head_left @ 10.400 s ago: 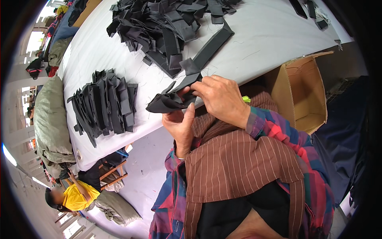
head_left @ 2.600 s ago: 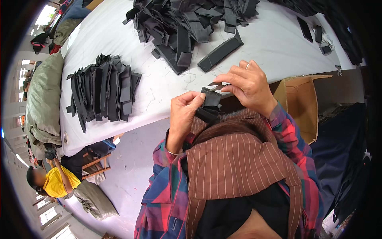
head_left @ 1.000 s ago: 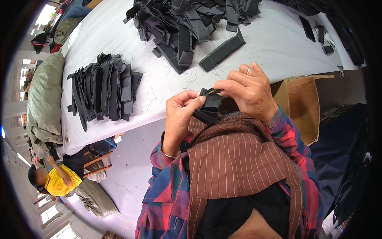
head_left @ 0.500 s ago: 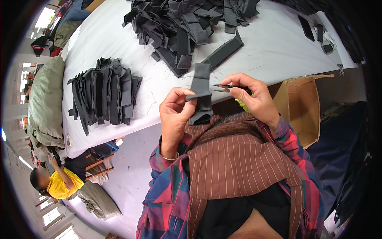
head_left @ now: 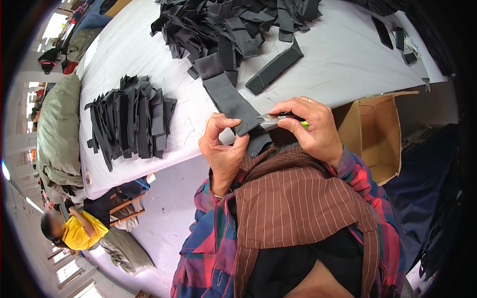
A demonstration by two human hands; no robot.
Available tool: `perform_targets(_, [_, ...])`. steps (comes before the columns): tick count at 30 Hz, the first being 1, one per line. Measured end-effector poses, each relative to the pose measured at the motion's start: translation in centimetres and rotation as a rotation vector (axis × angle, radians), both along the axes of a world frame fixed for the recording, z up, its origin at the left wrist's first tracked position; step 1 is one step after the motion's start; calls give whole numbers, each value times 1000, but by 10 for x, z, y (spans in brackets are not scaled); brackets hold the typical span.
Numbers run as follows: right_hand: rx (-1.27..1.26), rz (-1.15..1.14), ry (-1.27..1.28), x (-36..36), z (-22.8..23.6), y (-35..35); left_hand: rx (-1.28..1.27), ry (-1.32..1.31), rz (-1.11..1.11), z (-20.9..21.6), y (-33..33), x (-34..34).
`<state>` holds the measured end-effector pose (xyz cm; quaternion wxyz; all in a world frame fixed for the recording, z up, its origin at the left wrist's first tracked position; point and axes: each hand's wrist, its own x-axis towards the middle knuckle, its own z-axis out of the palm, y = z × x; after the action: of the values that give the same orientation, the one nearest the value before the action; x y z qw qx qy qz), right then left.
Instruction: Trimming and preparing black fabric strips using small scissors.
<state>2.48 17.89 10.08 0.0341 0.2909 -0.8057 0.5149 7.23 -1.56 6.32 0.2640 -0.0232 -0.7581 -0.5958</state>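
My left hand (head_left: pixel 224 149) pinches a dark grey strip of fabric (head_left: pixel 229 99) between thumb and fingers, just past the table's near edge. The strip slants up and left toward the pile, and its lower end hangs over my apron. In my right hand (head_left: pixel 313 124) is a pair of thread snips (head_left: pixel 290 116) with a green part under the palm. Their blade tips meet the right edge of the strip; whether they are closed on a thread I cannot tell. One loose dark strip (head_left: pixel 275 67) lies flat on the white table beyond my hands.
A heap of dark fabric strips (head_left: pixel 233 25) covers the table's far middle. Neatly lined strips (head_left: pixel 130 116) stand at the left. A phone-like black slab (head_left: pixel 382 33) lies far right. By my right arm is an open cardboard box (head_left: pixel 380 134). A person in yellow (head_left: pixel 85 231) sits lower left.
The strip in my left hand has opened out and swung from upright to slanting up left. My right hand has brought the snips left, from a small gap to the strip's edge.
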Motion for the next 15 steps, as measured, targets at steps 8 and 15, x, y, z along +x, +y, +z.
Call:
perform_targets(8, [10, -58, 83, -3, -6, 1, -62, 9, 42, -5, 1, -2])
perform_targets(15, [-28, -35, 48, 2, -6, -14, -89, 8, 35, -11, 5, -5])
